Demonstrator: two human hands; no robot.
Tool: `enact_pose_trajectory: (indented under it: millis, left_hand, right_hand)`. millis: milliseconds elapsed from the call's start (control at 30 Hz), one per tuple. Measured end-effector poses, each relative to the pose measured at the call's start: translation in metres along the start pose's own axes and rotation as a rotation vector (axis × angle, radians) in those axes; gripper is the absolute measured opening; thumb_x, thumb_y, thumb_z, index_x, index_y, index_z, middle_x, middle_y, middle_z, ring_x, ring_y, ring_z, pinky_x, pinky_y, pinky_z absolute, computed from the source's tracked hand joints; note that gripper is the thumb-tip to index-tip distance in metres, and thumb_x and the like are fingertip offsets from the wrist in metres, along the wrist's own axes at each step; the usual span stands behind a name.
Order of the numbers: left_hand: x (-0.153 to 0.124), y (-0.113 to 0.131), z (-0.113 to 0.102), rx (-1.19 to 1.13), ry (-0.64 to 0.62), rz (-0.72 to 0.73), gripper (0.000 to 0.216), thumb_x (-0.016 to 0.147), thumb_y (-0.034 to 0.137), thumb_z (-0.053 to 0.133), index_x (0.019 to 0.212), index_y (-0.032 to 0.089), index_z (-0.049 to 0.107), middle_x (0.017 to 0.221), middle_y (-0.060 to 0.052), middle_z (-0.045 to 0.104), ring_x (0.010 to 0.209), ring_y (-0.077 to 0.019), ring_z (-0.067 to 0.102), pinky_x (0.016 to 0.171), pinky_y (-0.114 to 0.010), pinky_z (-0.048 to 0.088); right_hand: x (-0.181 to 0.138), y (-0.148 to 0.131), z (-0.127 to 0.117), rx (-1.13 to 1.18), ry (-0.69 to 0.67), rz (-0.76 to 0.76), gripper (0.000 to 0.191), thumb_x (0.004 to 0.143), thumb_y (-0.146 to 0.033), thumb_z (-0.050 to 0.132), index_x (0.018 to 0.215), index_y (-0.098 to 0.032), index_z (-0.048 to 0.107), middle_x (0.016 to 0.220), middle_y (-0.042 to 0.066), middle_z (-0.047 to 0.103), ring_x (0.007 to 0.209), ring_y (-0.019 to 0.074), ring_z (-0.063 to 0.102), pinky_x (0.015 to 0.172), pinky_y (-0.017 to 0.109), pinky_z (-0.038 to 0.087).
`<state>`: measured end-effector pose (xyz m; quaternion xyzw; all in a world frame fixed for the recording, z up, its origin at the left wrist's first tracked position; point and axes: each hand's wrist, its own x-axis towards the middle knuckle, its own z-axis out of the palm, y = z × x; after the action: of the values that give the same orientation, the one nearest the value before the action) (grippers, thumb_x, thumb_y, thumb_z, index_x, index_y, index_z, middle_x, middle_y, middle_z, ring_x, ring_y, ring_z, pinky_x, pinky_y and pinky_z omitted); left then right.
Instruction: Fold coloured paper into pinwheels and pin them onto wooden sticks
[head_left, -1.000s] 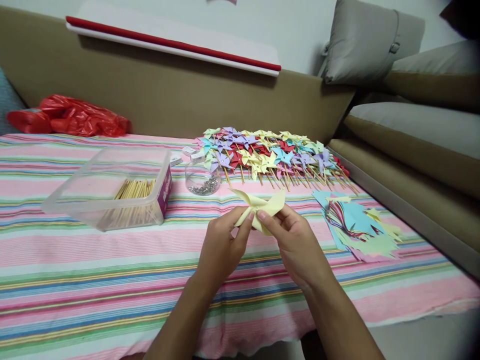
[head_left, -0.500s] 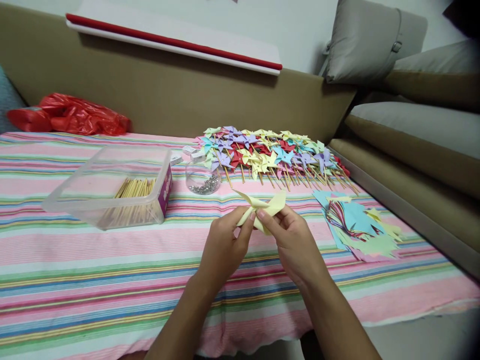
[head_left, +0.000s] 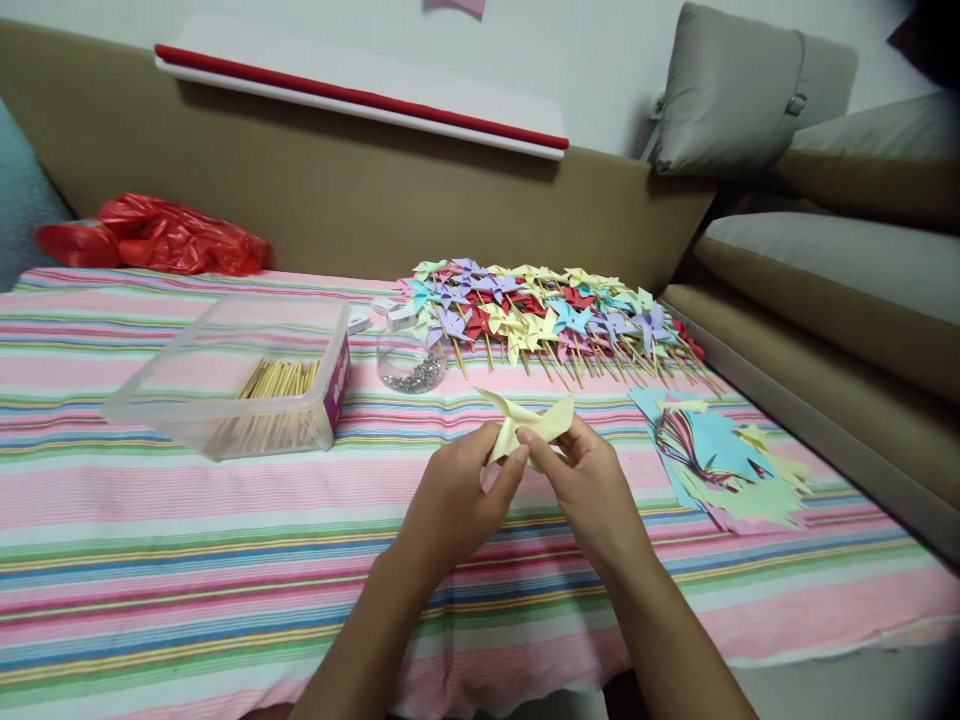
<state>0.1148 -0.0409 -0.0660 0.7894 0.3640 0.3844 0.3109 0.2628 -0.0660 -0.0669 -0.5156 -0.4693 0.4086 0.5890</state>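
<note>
A pale yellow paper pinwheel (head_left: 546, 424), its blades partly folded in, is held between my two hands above the striped cloth. My left hand (head_left: 466, 482) pinches its left side, thumb near the centre. From the right, my right hand (head_left: 592, 487) grips it, with the thumb pressed on the folded middle and the fingers behind. Whether a pin sits at the centre is hidden by the thumbs. Beyond my hands lies a small round clear container (head_left: 391, 352) with metal pins (head_left: 424, 374) in it.
Left stands a clear plastic box (head_left: 169, 425) holding wooden sticks (head_left: 279, 380). Many finished pinwheels on sticks (head_left: 540, 325) lie at the back. Cut paper sheets (head_left: 724, 440) are stacked at right, beside cushions (head_left: 832, 260). A red plastic bag (head_left: 180, 235) rests at back left.
My left thumb has slid off the pinwheel's centre a little, while my right thumb presses there. The whole view has shifted slightly.
</note>
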Motion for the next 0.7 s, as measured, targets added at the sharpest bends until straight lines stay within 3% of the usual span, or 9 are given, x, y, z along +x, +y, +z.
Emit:
enact_pose_trajectory:
  millis: [167,400,567,700]
  left_hand:
    - [0.0001,-0.0009,-0.0016,-0.009,0.078,-0.095,0.021,0.101,0.037,0.05,0.097,0.021,0.063,0.083,0.001,0.064,0.07,-0.0148,0.052,0.065,-0.028,0.034]
    - [0.0013,-0.0038,0.0018,-0.107,0.077,-0.102,0.021,0.102,0.033,0.049,0.095,0.02,0.064,0.087,0.001,0.067,0.074,-0.0143,0.055,0.067,-0.027,0.037]
    - [0.0011,-0.0022,-0.0008,-0.272,0.06,-0.168,0.02,0.098,0.037,0.055,0.097,0.021,0.067,0.087,0.001,0.069,0.077,-0.0143,0.058,0.067,-0.025,0.04]
    - [0.0021,-0.0053,-0.0052,-0.426,0.055,-0.213,0.024,0.096,0.043,0.058,0.102,0.021,0.067,0.09,0.0,0.071,0.084,-0.0164,0.064,0.076,-0.026,0.047]
  right_hand:
    - [-0.0002,0.0031,-0.0035,-0.01,-0.023,0.011,0.029,0.086,-0.042,0.074,0.106,-0.022,0.069,0.108,0.006,0.076,0.094,0.0212,0.07,0.084,0.033,0.053]
    - [-0.0003,0.0027,-0.0029,-0.029,-0.039,0.067,0.037,0.085,-0.047,0.075,0.11,-0.02,0.072,0.108,0.007,0.078,0.097,0.0224,0.071,0.085,0.032,0.053]
    - [-0.0009,0.004,-0.0013,0.151,-0.02,0.156,0.041,0.078,-0.046,0.082,0.108,-0.019,0.073,0.104,0.006,0.079,0.097,0.0218,0.071,0.088,0.032,0.053]
    - [0.0003,0.0037,-0.0016,0.324,0.006,0.213,0.044,0.073,-0.043,0.087,0.106,-0.018,0.074,0.106,0.008,0.079,0.096,0.0212,0.072,0.088,0.032,0.053]
